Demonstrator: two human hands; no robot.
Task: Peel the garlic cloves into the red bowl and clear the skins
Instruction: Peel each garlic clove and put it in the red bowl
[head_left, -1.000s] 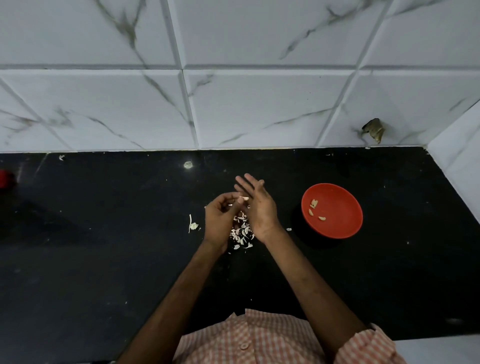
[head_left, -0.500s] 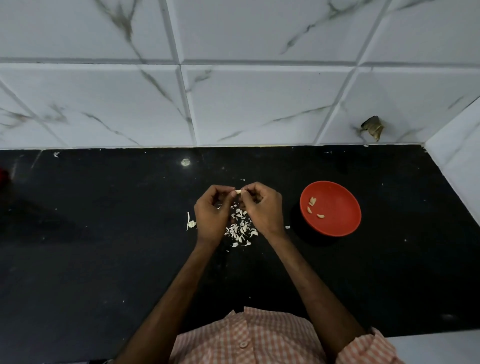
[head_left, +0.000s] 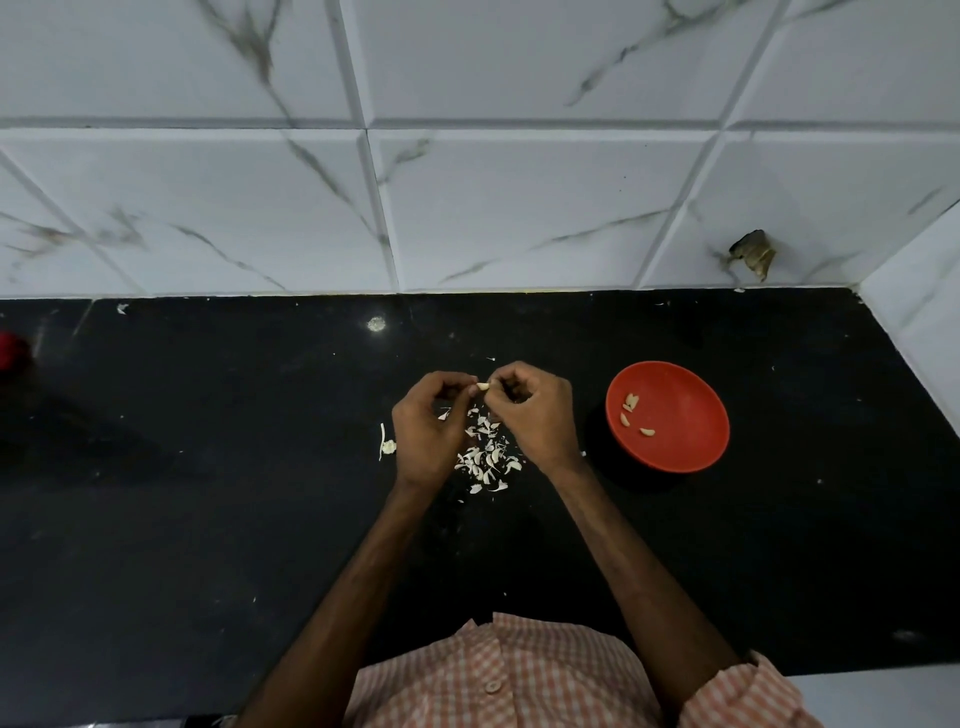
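L hand (head_left: 427, 427) & R hand (head_left: 536, 415) pinch one clove (head_left: 483, 386); peel over skin pile (head_left: 487, 460), then drop right into bowl (head_left: 687, 437)

Left hand (head_left: 423, 431) and right hand (head_left: 537, 418) meet at curled fingertips

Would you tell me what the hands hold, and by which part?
A garlic clove: left hand pinches its left end, right hand its right end.

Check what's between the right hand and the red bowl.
Head view: between right hand and red bowl, only bare black countertop, plus one tiny white fleck.
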